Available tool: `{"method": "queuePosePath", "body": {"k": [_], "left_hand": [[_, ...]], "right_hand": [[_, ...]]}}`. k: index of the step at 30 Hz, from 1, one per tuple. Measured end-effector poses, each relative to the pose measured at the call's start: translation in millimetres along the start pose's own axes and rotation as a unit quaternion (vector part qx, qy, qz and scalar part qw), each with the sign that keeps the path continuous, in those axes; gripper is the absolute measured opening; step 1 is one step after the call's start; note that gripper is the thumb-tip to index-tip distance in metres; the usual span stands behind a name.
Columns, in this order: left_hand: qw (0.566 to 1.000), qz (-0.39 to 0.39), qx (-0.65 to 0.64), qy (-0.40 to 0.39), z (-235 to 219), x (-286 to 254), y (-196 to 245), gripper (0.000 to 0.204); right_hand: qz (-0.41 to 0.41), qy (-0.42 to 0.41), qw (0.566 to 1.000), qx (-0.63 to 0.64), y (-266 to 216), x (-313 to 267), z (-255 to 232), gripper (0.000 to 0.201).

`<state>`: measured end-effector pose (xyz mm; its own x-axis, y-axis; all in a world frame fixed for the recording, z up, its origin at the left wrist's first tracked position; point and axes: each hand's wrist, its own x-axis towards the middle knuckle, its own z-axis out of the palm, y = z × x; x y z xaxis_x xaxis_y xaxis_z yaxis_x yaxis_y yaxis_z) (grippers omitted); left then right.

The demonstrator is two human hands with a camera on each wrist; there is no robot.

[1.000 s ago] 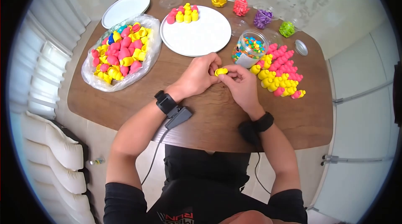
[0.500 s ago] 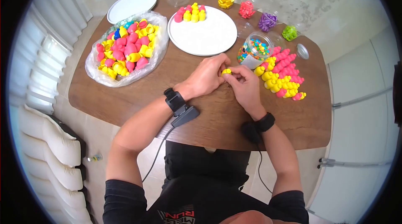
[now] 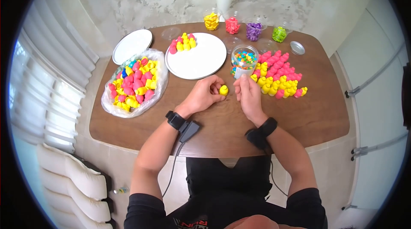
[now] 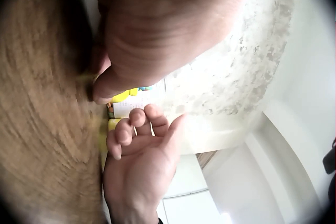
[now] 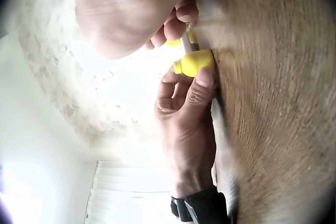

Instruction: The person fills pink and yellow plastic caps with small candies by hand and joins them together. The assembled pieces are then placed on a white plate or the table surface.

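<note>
Near the middle of the table, my left hand (image 3: 201,95) grips a small yellow bottle-shaped piece (image 3: 223,90), which stands upright on the wood. In the right wrist view the left thumb presses against the side of this yellow piece (image 5: 195,63). My right hand (image 3: 249,97) is just to the right, apart from the piece. The left wrist view shows the right hand's palm (image 4: 140,169) with loosely bent fingers and nothing in them. Beyond the right hand stands an open clear jar (image 3: 245,60) of colourful bits.
A bag (image 3: 159,84) of pink and yellow pieces lies at left. Behind are a white plate (image 3: 201,64) holding several pieces and another white plate (image 3: 132,47). Rows of pieces (image 3: 280,73) stand at right, with small tubs such as a purple-filled one (image 3: 254,31) along the back.
The right hand has let go of the yellow piece and moved away to the right. The piece now stands on the table in the left hand's grip. The head view has tilted up.
</note>
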<state>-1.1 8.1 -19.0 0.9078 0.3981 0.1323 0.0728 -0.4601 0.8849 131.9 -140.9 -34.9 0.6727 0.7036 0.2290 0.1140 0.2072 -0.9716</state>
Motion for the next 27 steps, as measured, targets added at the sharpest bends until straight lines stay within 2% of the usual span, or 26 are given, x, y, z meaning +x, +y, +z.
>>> {"method": "queuePosePath", "body": {"k": [2,3,6,8,9,12,13,16,17,18,20,22,26,27], "left_hand": [[1.000,-0.013,-0.022,-0.018,-2.8,-2.0,-1.3,0.042],[0.999,-0.014,-0.033,-0.037,-5.1,1.7,-3.1,0.042],[0.981,-0.042,-0.149,-0.115,-12.6,3.6,-18.2,0.047],[0.954,-0.044,-0.254,-0.153,-7.7,3.5,-11.5,0.051],[0.941,-0.071,-0.276,-0.181,-7.4,2.9,-8.6,0.055],[0.927,-0.073,-0.335,-0.150,1.5,2.3,0.1,0.055],[0.933,-0.061,-0.330,-0.130,1.6,3.3,-2.4,0.051],[0.962,-0.066,-0.253,-0.072,-6.0,4.8,-5.1,0.044],[0.969,-0.050,-0.238,-0.048,-7.4,4.7,-4.3,0.036],[0.964,-0.054,-0.257,-0.031,-9.0,3.9,-3.8,0.029],[0.964,-0.056,-0.258,-0.010,-14.6,4.2,-9.8,0.025],[0.975,-0.058,-0.207,0.050,-20.8,2.5,-1.5,0.020],[0.979,-0.060,-0.100,0.166,-46.5,10.9,4.1,0.013],[0.980,-0.045,-0.040,0.190,-60.9,16.4,-2.2,0.013]], "right_hand": [[-0.009,-0.009,1.000,0.008,-3.7,-4.9,0.3,0.042],[-0.026,-0.052,0.998,0.022,-6.7,-10.3,-0.5,0.046],[0.052,-0.194,0.980,0.006,-18.4,-21.5,0.3,0.047],[0.023,-0.300,0.953,-0.022,-18.7,-26.4,3.7,0.043],[0.009,-0.354,0.935,-0.035,-18.6,-27.8,6.1,0.042],[0.012,-0.310,0.950,-0.030,-10.8,-28.0,13.6,0.041],[0.020,-0.299,0.954,-0.008,-10.9,-25.3,13.5,0.041],[0.014,-0.191,0.982,0.009,-15.2,-21.6,15.5,0.038],[-0.025,-0.174,0.984,-0.001,-12.4,-15.7,14.5,0.039],[0.017,-0.146,0.988,0.050,-10.9,-13.2,13.5,0.036],[0.013,-0.086,0.996,-0.030,22.9,5.3,7.3,0.037],[-0.006,-0.090,0.994,-0.064,19.9,15.6,-6.7,0.042],[0.103,-0.183,0.978,-0.008,4.4,26.1,-27.2,0.042],[0.101,-0.188,0.977,-0.023,5.0,27.6,-29.3,0.041]]}}
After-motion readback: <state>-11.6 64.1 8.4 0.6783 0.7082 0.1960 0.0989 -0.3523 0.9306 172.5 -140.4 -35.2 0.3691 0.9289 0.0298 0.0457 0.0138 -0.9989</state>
